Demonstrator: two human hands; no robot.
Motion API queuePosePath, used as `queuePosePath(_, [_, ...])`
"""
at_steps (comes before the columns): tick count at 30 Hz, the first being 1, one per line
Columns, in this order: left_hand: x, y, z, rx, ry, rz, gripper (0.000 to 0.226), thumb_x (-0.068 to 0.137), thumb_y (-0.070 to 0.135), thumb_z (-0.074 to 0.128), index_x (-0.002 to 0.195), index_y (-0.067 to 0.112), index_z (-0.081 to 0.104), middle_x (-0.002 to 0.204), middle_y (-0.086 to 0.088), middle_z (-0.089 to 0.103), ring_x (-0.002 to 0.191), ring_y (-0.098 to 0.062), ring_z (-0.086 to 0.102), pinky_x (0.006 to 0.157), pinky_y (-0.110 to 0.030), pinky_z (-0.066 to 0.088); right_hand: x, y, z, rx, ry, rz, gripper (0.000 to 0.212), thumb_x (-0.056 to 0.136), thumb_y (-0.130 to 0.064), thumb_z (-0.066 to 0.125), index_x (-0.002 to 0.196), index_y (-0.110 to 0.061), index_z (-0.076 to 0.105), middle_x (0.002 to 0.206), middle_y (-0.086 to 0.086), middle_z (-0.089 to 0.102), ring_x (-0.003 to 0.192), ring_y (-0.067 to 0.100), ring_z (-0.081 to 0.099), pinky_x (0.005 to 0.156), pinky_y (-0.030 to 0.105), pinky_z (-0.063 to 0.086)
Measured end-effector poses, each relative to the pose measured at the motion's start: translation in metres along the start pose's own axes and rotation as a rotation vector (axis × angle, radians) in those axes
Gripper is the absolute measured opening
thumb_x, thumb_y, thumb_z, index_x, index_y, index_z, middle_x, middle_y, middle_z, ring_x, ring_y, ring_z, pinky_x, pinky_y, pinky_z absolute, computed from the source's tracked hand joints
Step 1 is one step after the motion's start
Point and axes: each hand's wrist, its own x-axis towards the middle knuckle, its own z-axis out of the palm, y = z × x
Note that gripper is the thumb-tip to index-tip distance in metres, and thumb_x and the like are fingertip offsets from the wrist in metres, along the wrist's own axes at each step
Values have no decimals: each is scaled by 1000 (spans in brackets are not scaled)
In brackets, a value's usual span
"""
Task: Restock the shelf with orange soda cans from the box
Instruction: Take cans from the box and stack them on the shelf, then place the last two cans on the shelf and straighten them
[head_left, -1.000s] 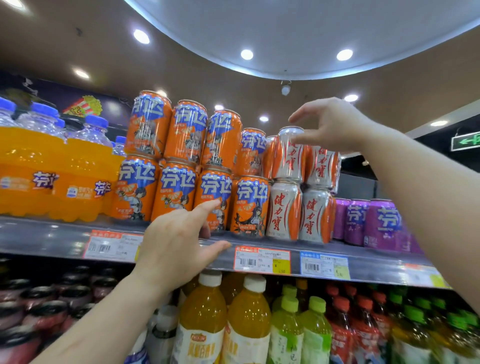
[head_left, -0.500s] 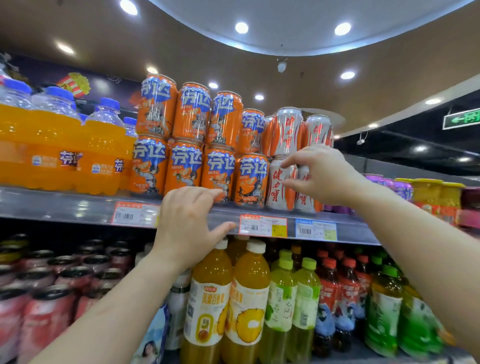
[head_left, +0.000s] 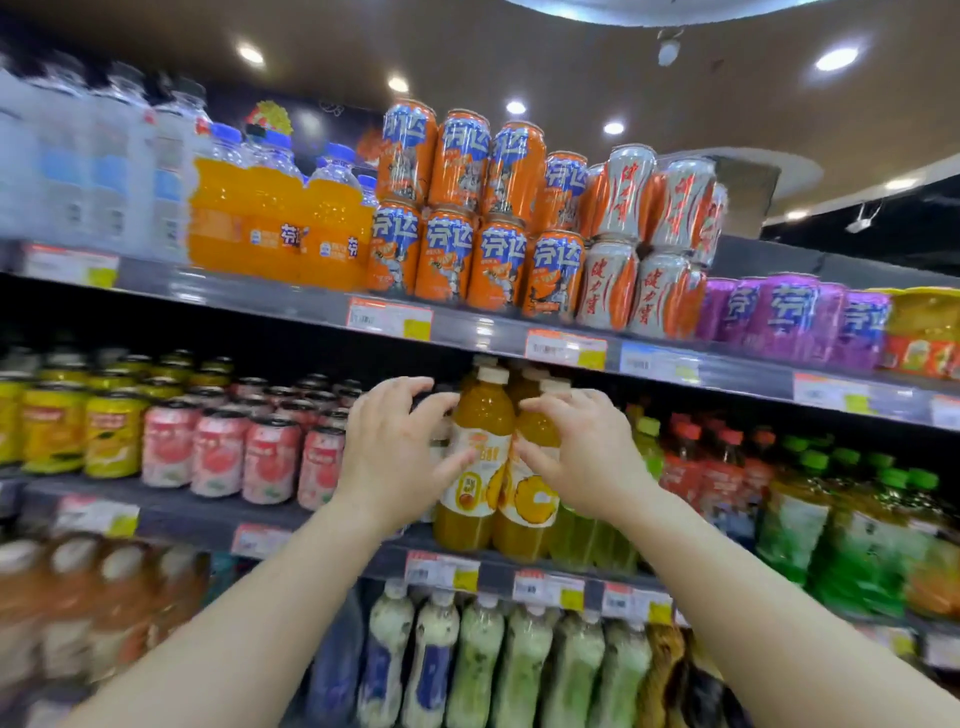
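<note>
Two hands are raised in front of the middle shelf (head_left: 322, 512), both empty with fingers spread and curled; the left hand (head_left: 397, 452) and the right hand (head_left: 582, 457) are near the orange juice bottles (head_left: 470, 467), contact unclear; the orange soda cans (head_left: 467, 218) stand stacked in two layers on the top shelf (head_left: 483, 332), beside white-and-orange cans (head_left: 644, 244).

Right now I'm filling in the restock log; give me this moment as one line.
left hand: empty, fingers spread | right hand: empty | both in front of juice bottles | orange soda cans: stacked two high, top shelf
</note>
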Motion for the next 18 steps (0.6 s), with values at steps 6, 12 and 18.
queuePosePath(6, [-106,-10,-32,90,-132,-146,54,72,47,79,118,21,67,123,-9,61,119,-32,53,98,-50,40,-71,-48,43,82,-185,-48,49,89,-48,62,133,-27,57,134,-1,57,126,26,46,102,37,35])
queuePosePath(12, [-206,-51,-68,203,-277,-348,60,82,60,62,135,32,53,141,1,47,135,-22,36,110,-42,28,-127,-120,107,204,-389,-103,53,93,-49,57,142,-28,49,137,-1,55,130,24,43,105,37,37])
queuePosePath(18, [-309,-104,-108,298,-415,-478,57,79,60,64,128,32,59,135,0,53,128,-25,43,106,-43,32,-186,-203,178,303,-558,-146,61,95,-49,55,149,-28,38,146,-1,47,136,24,37,111,39,34])
